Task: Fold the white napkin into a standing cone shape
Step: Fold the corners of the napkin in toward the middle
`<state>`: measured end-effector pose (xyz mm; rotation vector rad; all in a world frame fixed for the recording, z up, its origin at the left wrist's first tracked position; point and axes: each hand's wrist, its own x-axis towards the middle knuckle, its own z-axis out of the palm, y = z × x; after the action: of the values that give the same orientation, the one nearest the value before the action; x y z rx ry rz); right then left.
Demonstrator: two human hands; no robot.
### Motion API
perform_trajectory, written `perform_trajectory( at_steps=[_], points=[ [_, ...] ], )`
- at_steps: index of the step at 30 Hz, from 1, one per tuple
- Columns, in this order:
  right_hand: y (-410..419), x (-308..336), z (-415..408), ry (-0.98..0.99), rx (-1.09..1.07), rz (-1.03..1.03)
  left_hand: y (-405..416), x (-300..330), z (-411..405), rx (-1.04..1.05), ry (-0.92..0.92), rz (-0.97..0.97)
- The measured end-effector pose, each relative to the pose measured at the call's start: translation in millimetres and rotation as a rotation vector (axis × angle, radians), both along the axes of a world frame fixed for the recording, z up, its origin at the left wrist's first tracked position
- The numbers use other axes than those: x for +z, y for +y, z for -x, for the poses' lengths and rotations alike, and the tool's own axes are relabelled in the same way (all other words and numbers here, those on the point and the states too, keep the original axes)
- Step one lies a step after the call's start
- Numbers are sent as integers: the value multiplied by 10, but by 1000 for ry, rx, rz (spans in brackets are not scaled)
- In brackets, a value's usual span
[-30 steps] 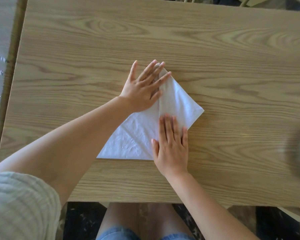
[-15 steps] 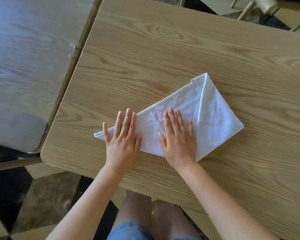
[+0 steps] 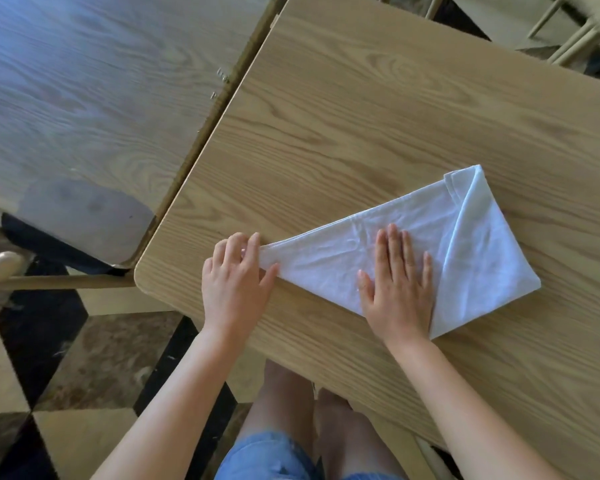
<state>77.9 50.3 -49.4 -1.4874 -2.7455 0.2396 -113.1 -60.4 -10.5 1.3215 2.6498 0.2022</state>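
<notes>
Working across from the left, I see a second table (image 3: 84, 81) butted against the table (image 3: 361, 98) I am working on, with a narrow seam between them and a checkered floor (image 3: 49, 358) below the near corner. My left hand (image 3: 236, 275) sits at the napkin's pointed left tip, close to that rounded table corner; its fingers (image 3: 238, 249) are curled over the tip with the thumb pressing against the lower edge, so I judge it is pinching the point, though I cannot tell how much cloth is actually caught. The napkin (image 3: 326, 261) lies flat on the table as a long wedge, narrow at the left and wide at the right, where a flap is folded across its far end. My right hand (image 3: 399, 285) lies on the middle of it, palm down, fingers spread and straight, pinning the cloth and gripping nothing. The risks I see from here: if I lift or roll the tip while the right palm bears down too hard, the cloth will wrinkle or drag instead of curling; if the palm lets go early, the folded flap at the right may spring open and the layers slip apart. The tip is also near the table's edge, so a careless pull could slide the whole thing toward the corner.
</notes>
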Motion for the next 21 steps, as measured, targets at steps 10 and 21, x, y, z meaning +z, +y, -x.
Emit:
perform_trajectory(
  at_steps=[10, 21],
  points=[
    [-26, 376, 261, 432, 108, 21, 215, 431, 20, 447, -815, -247],
    [38, 723, 244, 662, -33, -15, 650, 718, -570, 413, -1519, -444]
  ],
)
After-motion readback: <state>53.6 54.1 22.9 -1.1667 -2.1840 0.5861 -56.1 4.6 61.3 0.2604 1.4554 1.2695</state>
